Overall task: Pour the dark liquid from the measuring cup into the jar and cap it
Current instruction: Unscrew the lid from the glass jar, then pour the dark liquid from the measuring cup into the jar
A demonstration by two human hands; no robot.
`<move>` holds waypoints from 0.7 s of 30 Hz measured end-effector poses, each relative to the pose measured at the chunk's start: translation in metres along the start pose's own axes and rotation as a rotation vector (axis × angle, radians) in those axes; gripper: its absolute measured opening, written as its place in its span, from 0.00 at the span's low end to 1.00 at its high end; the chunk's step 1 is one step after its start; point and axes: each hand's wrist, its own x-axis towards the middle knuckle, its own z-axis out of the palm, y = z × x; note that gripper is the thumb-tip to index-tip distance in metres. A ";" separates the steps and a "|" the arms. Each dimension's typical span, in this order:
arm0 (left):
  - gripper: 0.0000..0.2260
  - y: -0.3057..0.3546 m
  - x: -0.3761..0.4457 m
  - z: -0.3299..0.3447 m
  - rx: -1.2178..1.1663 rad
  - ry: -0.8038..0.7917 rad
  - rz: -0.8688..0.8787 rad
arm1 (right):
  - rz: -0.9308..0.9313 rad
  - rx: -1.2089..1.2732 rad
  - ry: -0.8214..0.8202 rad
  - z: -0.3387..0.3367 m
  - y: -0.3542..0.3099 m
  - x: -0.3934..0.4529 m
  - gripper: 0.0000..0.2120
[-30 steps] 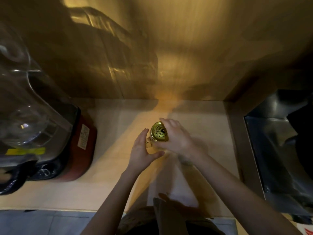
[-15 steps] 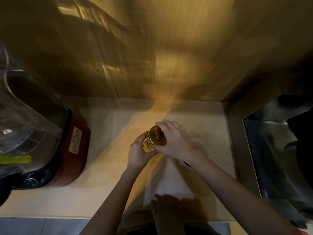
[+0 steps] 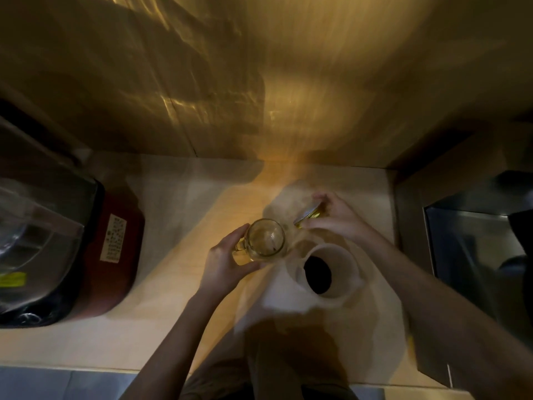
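While the left hand [image 3: 227,262] wraps the open clear glass jar [image 3: 266,239] on the pale wooden counter [image 3: 178,215], the right hand [image 3: 334,216] pinches its gold metal lid [image 3: 307,215] just beside; the white measuring cup of dark liquid [image 3: 328,272] stands near.

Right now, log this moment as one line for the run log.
left hand: holding open jar | right hand: holding gold lid, off jar | measuring cup: dark liquid inside, beside jar | pour: not started

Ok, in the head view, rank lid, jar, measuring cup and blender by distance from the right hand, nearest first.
1. Lid: gripped in the right hand.
2. Jar: just left, open, held by the left hand.
3. Measuring cup: toward the person; nearly tied with the jar.
4. Blender: far left.
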 end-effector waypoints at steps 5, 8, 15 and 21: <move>0.37 -0.003 0.002 -0.004 -0.003 -0.043 -0.010 | -0.112 -0.179 0.018 0.001 0.025 0.010 0.39; 0.37 -0.003 0.003 -0.005 0.010 -0.057 -0.023 | -0.185 -0.293 0.022 0.002 0.036 0.008 0.43; 0.37 -0.001 0.003 -0.006 0.011 -0.068 -0.029 | -0.183 -0.515 0.006 0.007 0.057 0.013 0.47; 0.37 0.003 0.002 -0.007 0.023 -0.071 -0.026 | -0.177 -0.592 -0.016 0.006 0.057 0.009 0.46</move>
